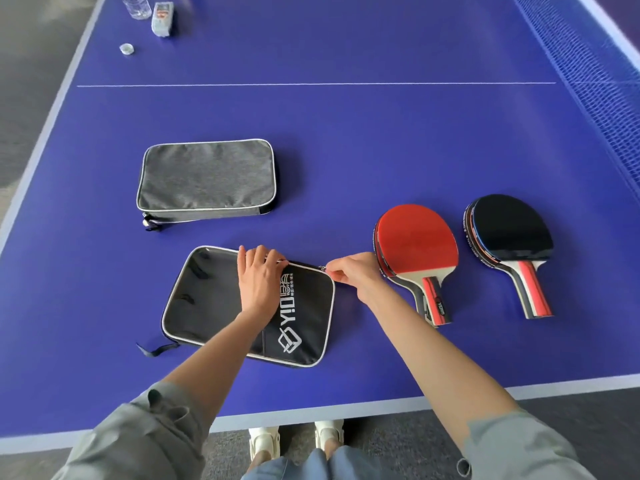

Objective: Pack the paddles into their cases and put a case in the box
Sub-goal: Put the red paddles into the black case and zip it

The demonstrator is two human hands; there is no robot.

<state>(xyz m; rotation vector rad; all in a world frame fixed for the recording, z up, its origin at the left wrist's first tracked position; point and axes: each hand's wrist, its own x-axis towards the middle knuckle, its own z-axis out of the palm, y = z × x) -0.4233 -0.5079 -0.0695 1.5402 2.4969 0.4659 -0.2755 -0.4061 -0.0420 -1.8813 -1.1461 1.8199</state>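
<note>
A black paddle case (214, 299) with white lettering lies flat near the table's front edge. My left hand (259, 278) rests on its far edge, fingers curled over the rim. My right hand (353, 273) pinches the zipper pull (322, 268) at the case's far right corner. A grey case (207, 178) lies farther back, to the left. To the right lie two stacks of paddles, one with a red face up (417, 242) and one with a black face up (512, 225), handles pointing toward me. No box is in view.
The blue table-tennis table (346, 133) has its net (595, 81) along the right side. A clear bottle (135, 5), a small packet (162, 19) and a bottle cap (126, 48) stand at the far left corner. The table's front edge runs just before my feet.
</note>
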